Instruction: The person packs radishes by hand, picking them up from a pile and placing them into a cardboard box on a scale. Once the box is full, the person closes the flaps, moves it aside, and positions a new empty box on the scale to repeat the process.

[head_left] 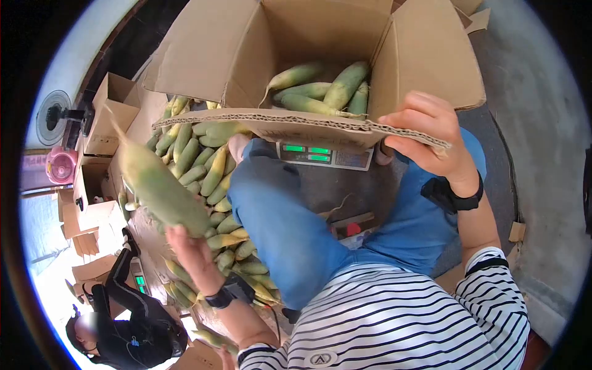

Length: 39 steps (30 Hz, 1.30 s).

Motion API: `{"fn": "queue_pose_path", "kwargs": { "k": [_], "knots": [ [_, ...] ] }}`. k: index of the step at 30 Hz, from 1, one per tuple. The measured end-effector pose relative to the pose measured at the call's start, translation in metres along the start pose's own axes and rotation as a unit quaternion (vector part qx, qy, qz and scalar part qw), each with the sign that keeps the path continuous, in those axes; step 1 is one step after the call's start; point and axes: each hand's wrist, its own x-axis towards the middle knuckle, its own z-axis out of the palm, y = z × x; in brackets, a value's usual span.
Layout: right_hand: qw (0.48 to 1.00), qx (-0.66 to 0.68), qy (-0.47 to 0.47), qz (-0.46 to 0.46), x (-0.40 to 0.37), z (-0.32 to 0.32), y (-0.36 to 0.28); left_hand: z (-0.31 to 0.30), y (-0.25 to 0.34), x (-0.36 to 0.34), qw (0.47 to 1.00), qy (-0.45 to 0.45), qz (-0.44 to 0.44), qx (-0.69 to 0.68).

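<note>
My left hand (pixel 192 258) holds a large green radish (pixel 165 188) by its thick end. The radish is pale toward its thin root, which points up and away, and it is slightly blurred. With my right hand (pixel 431 132) I grip the near flap (pixel 296 121) of an open cardboard box (pixel 250 58), fingers over the edge and thumb on the near side. Several green radishes (pixel 346 85) lie inside the box. Below it, a scale (pixel 353 161) shows lit green displays; the box hides part of it. My left hand is beside the box, above a radish pile (pixel 216 172).
The pile spreads over the floor left of my legs. Other cardboard boxes (pixel 111 117) stand at the far left, near a pink fan (pixel 61 165). A person in dark clothes (pixel 139 336) sits lower left near another scale (pixel 140 283). A wall (pixel 555 185) runs along the right.
</note>
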Motion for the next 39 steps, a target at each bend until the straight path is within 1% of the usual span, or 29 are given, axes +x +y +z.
{"fn": "queue_pose_path", "kwargs": {
  "k": [2, 4, 5, 6, 7, 9, 10, 12, 14, 16, 18, 19, 21, 25, 30, 34, 36, 37, 39],
  "knots": [
    [1.000, 0.008, 0.007, 0.007, -0.001, 0.001, 0.000, 0.037, 0.049, 0.011, 0.990, -0.055, 0.126, 0.042],
    [1.000, 0.010, 0.014, 0.003, -0.001, 0.002, 0.000, 0.082, 0.089, 0.022, 0.982, -0.023, 0.175, 0.068],
    [1.000, 0.009, 0.021, 0.005, -0.002, 0.003, 0.000, 0.104, 0.107, 0.028, 0.950, -0.017, 0.229, 0.211],
    [1.000, 0.011, 0.023, 0.005, -0.002, 0.003, 0.001, 0.122, 0.117, 0.032, 0.895, -0.013, 0.276, 0.350],
    [1.000, 0.012, 0.027, 0.008, -0.003, 0.003, 0.001, 0.133, 0.115, 0.033, 0.894, -0.016, 0.277, 0.352],
    [0.999, 0.010, 0.036, 0.015, -0.003, 0.003, 0.002, 0.151, 0.112, 0.034, 0.926, 0.022, 0.319, 0.203],
    [0.999, 0.003, 0.038, 0.007, -0.003, 0.004, 0.002, 0.151, 0.108, 0.030, 0.926, 0.014, 0.320, 0.201],
    [0.999, -0.005, 0.041, 0.007, -0.006, 0.004, 0.001, 0.133, 0.090, 0.014, 0.937, 0.058, 0.281, 0.201],
    [0.999, -0.013, 0.032, 0.005, -0.006, 0.004, 0.001, 0.103, 0.070, 0.001, 0.912, 0.004, 0.194, 0.362],
    [0.999, -0.015, 0.030, -0.002, -0.006, 0.004, 0.002, 0.089, 0.043, -0.017, 0.898, -0.089, 0.123, 0.414],
    [0.999, -0.004, 0.047, -0.010, -0.005, 0.004, 0.002, 0.085, 0.028, -0.031, 0.839, -0.173, 0.159, 0.490],
    [0.999, -0.002, 0.045, -0.012, -0.005, 0.004, 0.002, 0.088, 0.022, -0.036, 0.840, -0.170, 0.158, 0.490],
    [0.999, 0.005, 0.035, -0.009, -0.005, 0.005, 0.001, 0.095, 0.015, -0.044, 0.808, -0.117, 0.213, 0.536],
    [0.999, -0.010, 0.038, -0.013, -0.003, 0.002, 0.002, 0.091, 0.020, -0.043, 0.810, -0.124, 0.197, 0.539],
    [0.999, 0.015, 0.032, 0.006, -0.006, 0.005, 0.007, 0.082, 0.019, -0.042, 0.819, -0.115, 0.196, 0.527],
    [0.999, 0.030, 0.037, -0.003, -0.005, 0.003, 0.004, 0.075, 0.019, -0.042, 0.819, -0.105, 0.202, 0.527],
    [0.990, 0.088, 0.107, 0.007, -0.004, 0.001, 0.000, 0.071, 0.019, -0.043, 0.827, -0.099, 0.199, 0.516],
    [0.991, 0.085, 0.107, 0.005, -0.004, -0.002, -0.003, 0.069, 0.019, -0.042, 0.828, -0.098, 0.201, 0.514],
    [0.966, -0.004, 0.258, 0.027, -0.005, -0.008, -0.014, 0.065, 0.017, -0.042, 0.829, -0.093, 0.202, 0.514]
  ]
}}
